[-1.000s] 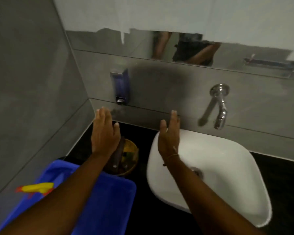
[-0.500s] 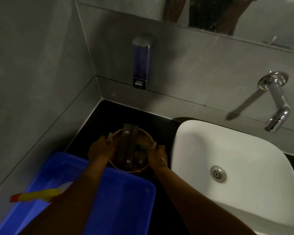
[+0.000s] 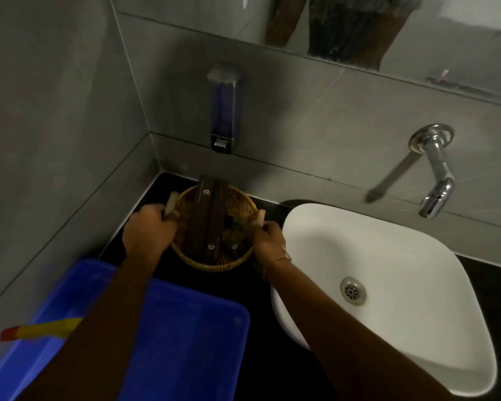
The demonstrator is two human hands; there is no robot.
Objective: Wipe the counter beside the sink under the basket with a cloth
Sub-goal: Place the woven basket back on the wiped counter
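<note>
Here, your left hand (image 3: pixel 148 230) is closed on the left rim of the wicker basket (image 3: pixel 240 204), and your right hand (image 3: pixel 268 237) is curled around its right rim, so the basket sits squarely between your two grips. It is on the black counter (image 3: pixel 156 186) in the corner, just left of the white sink (image 3: pixel 388 256), with dark wooden pieces (image 3: pixel 206 215) lying across it. Whether it is lifted or resting, you cannot tell. A blue tub (image 3: pixel 185 328) lies near its front edge. No cloth shows.
</note>
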